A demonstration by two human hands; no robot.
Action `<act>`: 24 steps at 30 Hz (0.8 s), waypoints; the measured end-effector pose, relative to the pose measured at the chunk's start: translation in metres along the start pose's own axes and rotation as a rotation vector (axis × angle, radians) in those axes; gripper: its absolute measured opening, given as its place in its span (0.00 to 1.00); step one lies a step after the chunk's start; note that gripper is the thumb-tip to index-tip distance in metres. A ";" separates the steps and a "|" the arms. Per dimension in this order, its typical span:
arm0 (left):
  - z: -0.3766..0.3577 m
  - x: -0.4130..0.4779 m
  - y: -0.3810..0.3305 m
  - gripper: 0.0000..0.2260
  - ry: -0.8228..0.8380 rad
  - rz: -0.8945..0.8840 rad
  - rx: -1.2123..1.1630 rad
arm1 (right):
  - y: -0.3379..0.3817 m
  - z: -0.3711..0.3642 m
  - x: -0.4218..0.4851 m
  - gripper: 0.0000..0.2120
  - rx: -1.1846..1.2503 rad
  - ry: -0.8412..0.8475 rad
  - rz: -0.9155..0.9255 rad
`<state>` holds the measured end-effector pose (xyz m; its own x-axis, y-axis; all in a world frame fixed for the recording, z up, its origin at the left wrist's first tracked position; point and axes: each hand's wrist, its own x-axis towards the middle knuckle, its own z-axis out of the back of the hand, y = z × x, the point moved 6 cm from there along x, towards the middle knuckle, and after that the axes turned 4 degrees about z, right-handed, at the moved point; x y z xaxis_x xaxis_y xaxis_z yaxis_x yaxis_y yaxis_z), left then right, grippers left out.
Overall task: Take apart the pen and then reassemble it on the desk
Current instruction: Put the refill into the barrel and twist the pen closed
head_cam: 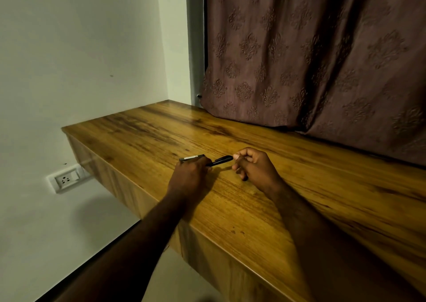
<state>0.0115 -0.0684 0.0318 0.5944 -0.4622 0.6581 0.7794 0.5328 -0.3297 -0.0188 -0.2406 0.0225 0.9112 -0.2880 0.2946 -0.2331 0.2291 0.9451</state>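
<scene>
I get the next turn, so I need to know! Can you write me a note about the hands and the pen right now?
Left hand: curled, holding one end of the black pen part.
Right hand: fingers pinch its other end.
Striped pen part: just beyond the left hand, lying on the desk or held, unclear.
Done: the pen looks apart, in two pieces.
Left: join the pieces again.

We see a desk (299, 186) of honey-brown wood grain, streaked with darker brown bands. The curtain (311, 59) is dusky mauve-brown, embossed with repeating floral medallions in the same shade. The wall (80, 48) is plain off-white, its socket plate (65, 179) white. The black pen piece (221, 160) is plain; the dark grey pen piece (192, 158) bears a white strip.
</scene>
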 end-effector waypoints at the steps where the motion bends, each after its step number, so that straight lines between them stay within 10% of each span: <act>1: 0.002 0.000 -0.002 0.20 -0.001 0.001 -0.014 | 0.001 0.001 0.000 0.05 0.007 -0.008 0.006; 10: -0.004 0.000 0.010 0.11 0.036 0.163 -0.090 | -0.004 0.016 0.001 0.05 0.123 -0.188 -0.071; 17: -0.021 -0.004 0.019 0.06 0.166 0.582 -0.884 | 0.020 -0.001 0.000 0.07 0.273 -0.209 -0.025; 24: -0.019 -0.004 -0.015 0.06 0.053 0.516 -0.947 | 0.037 -0.029 -0.003 0.19 0.566 -0.077 -0.068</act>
<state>0.0013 -0.0881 0.0210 0.8849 -0.3813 0.2675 0.2556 -0.0826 -0.9632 -0.0202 -0.2045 0.0525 0.9080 -0.3564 0.2202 -0.3400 -0.3200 0.8843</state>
